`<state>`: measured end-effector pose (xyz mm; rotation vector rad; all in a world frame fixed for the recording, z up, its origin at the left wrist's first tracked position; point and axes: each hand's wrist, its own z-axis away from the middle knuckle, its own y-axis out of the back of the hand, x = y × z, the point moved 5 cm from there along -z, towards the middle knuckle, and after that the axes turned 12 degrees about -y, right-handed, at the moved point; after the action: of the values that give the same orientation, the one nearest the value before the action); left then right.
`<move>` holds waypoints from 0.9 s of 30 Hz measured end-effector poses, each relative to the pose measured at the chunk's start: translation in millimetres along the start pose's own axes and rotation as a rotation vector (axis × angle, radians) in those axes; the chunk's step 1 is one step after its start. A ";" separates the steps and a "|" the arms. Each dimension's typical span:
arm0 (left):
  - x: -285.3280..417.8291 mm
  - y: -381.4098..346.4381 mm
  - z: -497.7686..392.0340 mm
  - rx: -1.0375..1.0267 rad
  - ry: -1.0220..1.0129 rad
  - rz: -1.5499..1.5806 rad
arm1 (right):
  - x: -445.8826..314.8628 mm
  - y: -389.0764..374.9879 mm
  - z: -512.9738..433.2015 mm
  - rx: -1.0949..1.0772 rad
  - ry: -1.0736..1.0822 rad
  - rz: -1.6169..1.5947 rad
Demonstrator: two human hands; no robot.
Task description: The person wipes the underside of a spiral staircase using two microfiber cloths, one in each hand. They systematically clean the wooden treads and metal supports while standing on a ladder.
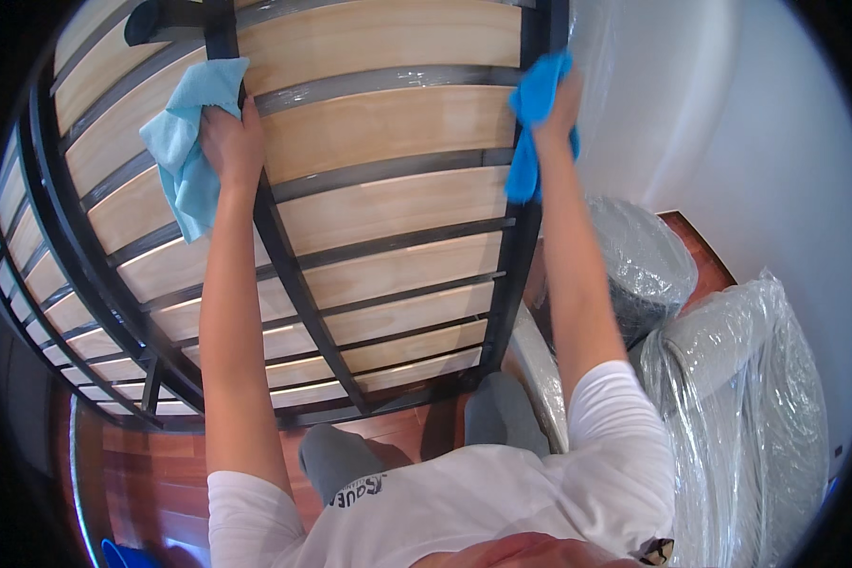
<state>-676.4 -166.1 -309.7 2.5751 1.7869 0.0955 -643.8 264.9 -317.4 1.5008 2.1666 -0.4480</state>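
A slatted bed frame of dark metal bars and pale wooden slats (pixel 397 128) rises in front of me. My left hand (pixel 236 145) holds a light blue cloth (pixel 188 153) at the frame's middle bar (pixel 291 273), fingers partly hidden by the cloth. Over at the right side rail (pixel 508 305), my right hand (pixel 564 103) grips a bright blue cloth (pixel 536 92), which covers part of the rail. A short dark round leg (pixel 167 23) juts from the frame at the upper left.
Clear plastic wraps a rounded bundle (pixel 639 263) and a larger long bundle (pixel 738 397) on my right, beside a white wall (pixel 788 142). Reddish wooden floor (pixel 156 461) shows below the frame. A blue object (pixel 124 554) is cut off at the lower left.
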 end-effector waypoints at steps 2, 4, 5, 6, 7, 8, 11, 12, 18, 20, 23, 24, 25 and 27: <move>-0.2 0.6 0.3 0.021 -0.018 -0.013 | -40.9 -8.2 -60.3 0.040 0.073 0.036; -1.3 0.3 1.5 0.013 -0.001 -0.007 | -48.4 -20.0 -85.8 0.017 -0.001 0.095; -2.7 -0.4 2.0 -0.003 0.028 0.006 | -44.2 -20.7 -80.1 0.076 0.011 0.124; -3.3 -1.5 3.9 -0.022 0.056 0.019 | -36.5 -20.2 -67.1 0.132 0.026 0.155; -4.1 -2.7 5.6 -0.052 0.094 0.033 | -22.2 -18.1 -45.1 0.162 0.038 0.173; -4.9 -4.0 5.8 -0.071 0.129 0.044 | -6.3 -13.3 -14.7 0.231 0.115 0.169; -6.7 -4.6 6.2 -0.108 0.219 0.049 | 61.0 9.3 100.9 0.034 -0.061 0.263; -7.4 -3.0 6.2 -0.095 0.232 0.035 | 85.9 19.5 148.3 -0.064 -0.247 0.309; -12.6 25.9 18.6 0.101 -0.066 -0.013 | 137.2 81.0 261.2 -0.102 -0.717 -0.022; -26.2 25.8 24.9 -0.056 -0.045 0.006 | 119.8 69.3 207.5 -0.025 -0.730 -0.622; -35.4 32.1 26.9 -0.030 -0.190 0.107 | 64.9 46.2 99.8 -0.138 -0.472 -1.089; -38.6 32.1 27.1 -0.043 -0.183 0.109 | 41.1 41.4 68.2 -0.198 -0.281 -1.038; -39.9 31.8 27.0 -0.047 -0.195 0.117 | 21.0 27.9 41.0 -0.201 -0.210 -0.934; -37.8 31.5 24.7 -0.042 -0.218 0.105 | -22.6 -4.0 16.1 -0.172 -0.038 -0.615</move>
<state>-658.8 -211.8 -334.9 2.5357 1.5590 -0.1406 -637.9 237.6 -318.6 0.7070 2.5371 -0.4623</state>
